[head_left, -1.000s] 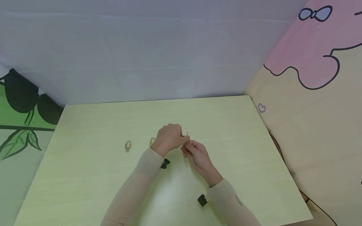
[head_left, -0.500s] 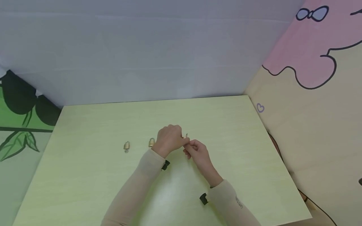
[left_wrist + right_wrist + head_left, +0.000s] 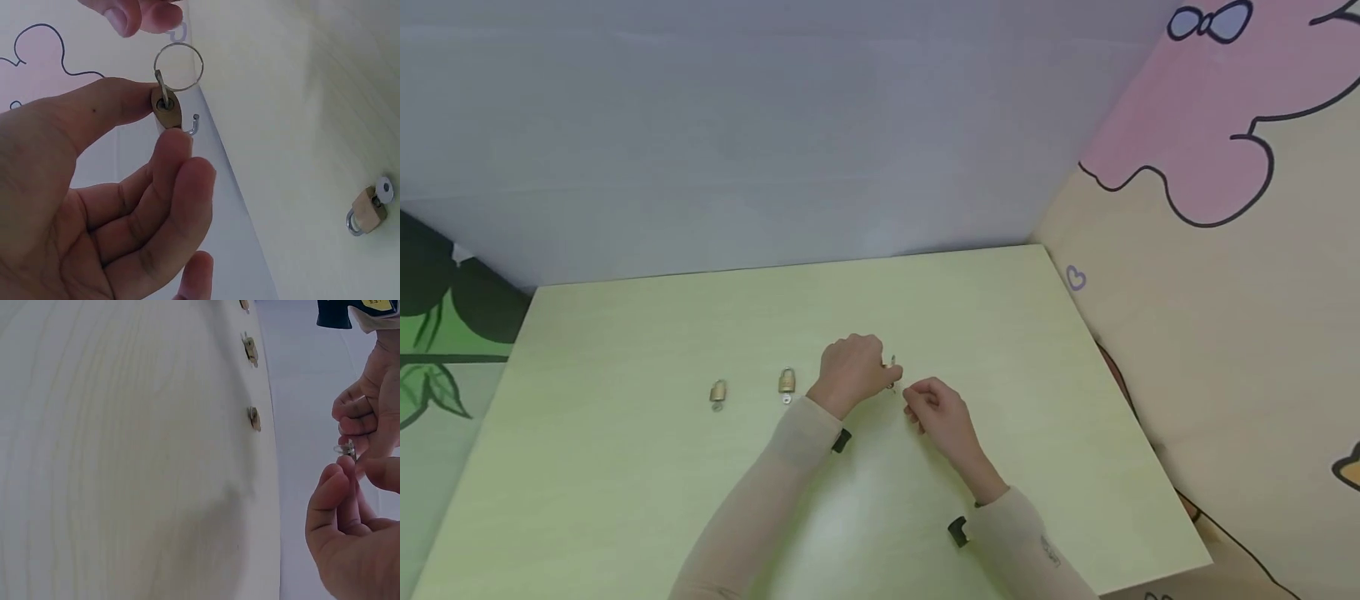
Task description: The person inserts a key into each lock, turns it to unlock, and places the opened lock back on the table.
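My left hand [image 3: 852, 369] pinches a small brass padlock [image 3: 167, 112] between thumb and fingers. In the left wrist view a key sits in its bottom, with a thin wire key ring [image 3: 201, 70] hanging off it, and the bare end of its shackle [image 3: 196, 120] sticks out free beyond the body. Close beside is my right hand [image 3: 946, 417], fingers loosely bent and holding nothing. Its fingertips [image 3: 117, 20] lie just past the ring, apart from it. In the right wrist view the held padlock [image 3: 347, 449] overlaps the gap between the right thumb and fingers.
Left of the hands, two brass padlocks lie on the pale wooden table [image 3: 625, 467], a nearer padlock [image 3: 787, 382] and a farther-left padlock [image 3: 718, 391], each with a round silver piece at its bottom. A grey cloth wall [image 3: 775, 150] rises behind the table.
My right hand has let go and drawn back to the right, away from the padlock in the left hand. The head view has shifted slightly, showing more of the middle padlock.
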`<state>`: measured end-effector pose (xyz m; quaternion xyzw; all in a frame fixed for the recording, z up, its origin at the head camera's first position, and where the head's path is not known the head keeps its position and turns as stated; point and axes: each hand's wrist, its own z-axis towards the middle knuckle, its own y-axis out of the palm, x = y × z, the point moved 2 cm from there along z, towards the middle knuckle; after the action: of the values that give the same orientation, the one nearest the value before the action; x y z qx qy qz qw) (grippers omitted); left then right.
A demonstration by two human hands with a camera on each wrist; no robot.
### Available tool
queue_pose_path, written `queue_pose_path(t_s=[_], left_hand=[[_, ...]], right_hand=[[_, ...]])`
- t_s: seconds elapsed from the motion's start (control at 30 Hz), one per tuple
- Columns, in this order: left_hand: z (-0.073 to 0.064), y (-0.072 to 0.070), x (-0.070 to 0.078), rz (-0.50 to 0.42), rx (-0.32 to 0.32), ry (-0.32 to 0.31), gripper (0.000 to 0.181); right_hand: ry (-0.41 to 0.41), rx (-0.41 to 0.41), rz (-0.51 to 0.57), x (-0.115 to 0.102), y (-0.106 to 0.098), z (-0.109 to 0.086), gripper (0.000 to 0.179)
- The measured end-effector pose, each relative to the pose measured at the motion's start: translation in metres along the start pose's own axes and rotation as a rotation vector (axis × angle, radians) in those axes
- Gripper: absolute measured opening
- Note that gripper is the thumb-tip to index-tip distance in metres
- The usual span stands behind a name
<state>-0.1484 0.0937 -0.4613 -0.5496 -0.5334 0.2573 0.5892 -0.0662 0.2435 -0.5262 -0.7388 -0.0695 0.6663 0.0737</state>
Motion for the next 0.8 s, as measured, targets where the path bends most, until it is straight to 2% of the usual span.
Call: queue_pose_path(t_s=[0.23,0.37,0.6,0.8], left_hand=[[0.004,0.018,0.0,0.016,-0.038,0.01,0.048],[0.006,0.028,0.001,0.026,-0.057,0.002,0.048],[0.008,0.043,-0.001,0.041,-0.084,-0.005,0.045],[0.006,0.053,-0.007,0.034,-0.103,-0.04,0.042]], right_hand=[[-0.067,0.012,-0.228,0.008,-0.018,-0.015,0.011],[-0.078,0.014,-0.31,0.009,-0.021,-0.024,0.008],[-0.053,0.008,-0.326,0.012,-0.019,-0.037,0.005],[-0.065,0.0,-0.332,0.015,-0.017,-0.04,0.004]])
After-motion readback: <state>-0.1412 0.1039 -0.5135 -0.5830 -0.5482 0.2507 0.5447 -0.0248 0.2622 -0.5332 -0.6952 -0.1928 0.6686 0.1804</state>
